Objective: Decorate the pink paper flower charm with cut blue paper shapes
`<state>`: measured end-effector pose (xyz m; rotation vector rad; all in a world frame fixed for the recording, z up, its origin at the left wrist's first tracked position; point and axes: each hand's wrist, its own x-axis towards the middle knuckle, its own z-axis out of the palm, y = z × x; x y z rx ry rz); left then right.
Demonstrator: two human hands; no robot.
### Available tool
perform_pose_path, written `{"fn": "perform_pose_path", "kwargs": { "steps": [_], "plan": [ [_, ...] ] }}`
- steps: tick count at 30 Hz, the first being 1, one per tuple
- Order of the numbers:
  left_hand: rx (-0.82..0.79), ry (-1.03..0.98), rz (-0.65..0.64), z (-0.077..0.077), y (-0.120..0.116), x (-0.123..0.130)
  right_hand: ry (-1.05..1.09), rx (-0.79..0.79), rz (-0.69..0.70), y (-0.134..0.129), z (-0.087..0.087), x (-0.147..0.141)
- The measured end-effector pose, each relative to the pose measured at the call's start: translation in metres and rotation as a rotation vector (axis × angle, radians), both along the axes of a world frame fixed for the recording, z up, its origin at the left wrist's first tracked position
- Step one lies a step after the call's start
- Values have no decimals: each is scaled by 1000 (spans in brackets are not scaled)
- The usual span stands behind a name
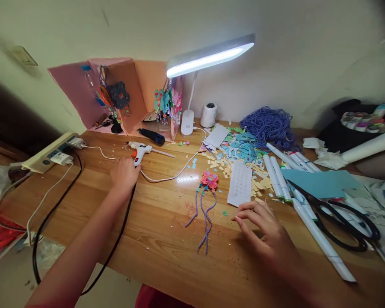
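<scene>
My left hand [125,173] is closed round the handle of a white hot glue gun [143,151] with an orange trigger. The gun lies low over the wooden table, and a glue stick pokes out of its back. To the right, my right hand [265,231] hovers by the table with fingers loosely apart and nothing seen in them. Between the hands lies a red flower-like paper charm [209,180] with small stars and purple cords [206,220] trailing toward me. A tiny green paper piece [225,213] sits near my right fingertips.
A white sheet of small dots [240,184], paper scraps [240,147] and purple cord [269,126] lie beyond. White markers [321,239] and black scissors [336,216] are right. A lit lamp [211,60] overhangs the back; a power strip [49,152] and cables are left.
</scene>
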<state>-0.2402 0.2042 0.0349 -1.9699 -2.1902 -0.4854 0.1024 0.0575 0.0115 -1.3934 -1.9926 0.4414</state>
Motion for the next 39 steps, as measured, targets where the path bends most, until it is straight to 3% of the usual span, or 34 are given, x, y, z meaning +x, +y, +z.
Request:
{"fn": "perform_pose_path", "kwargs": {
  "steps": [3, 5, 9, 11, 14, 17, 19, 22, 27, 31, 39],
  "plan": [
    [-23, -59, 1, 15, 1, 5, 105, -62, -14, -6, 4, -3],
    [-36, -124, -9, 29, -11, 19, 226, -149, -11, -12, 7, -6],
    [-67, -285, -117, 47, -69, 82, 541, -437, 42, -26, 13, -15],
    [-26, -399, -276, 45, -107, 121, 732, -566, 117, -32, 17, -19],
    [-15, -543, -545, 34, -153, 167, 1028, -622, 204, -38, 20, -23],
    [19, -571, -649, 21, -173, 188, 1236, -640, 2, -42, 19, -25],
    [-27, -566, -730, 17, -174, 189, 1252, -638, -189, -44, 14, -25],
    [-127, -591, -812, 12, -164, 183, 1231, -618, -344, -44, 6, -23],
    [-242, -324, -705, -5, -135, 180, 1099, -463, -623, -41, 3, -16],
    [-355, -143, -702, -14, -120, 184, 1015, -443, -607, -39, 10, -12],
    [-274, -117, -767, -23, -116, 183, 1084, -444, -606, -41, 18, -18]
  ]
}}
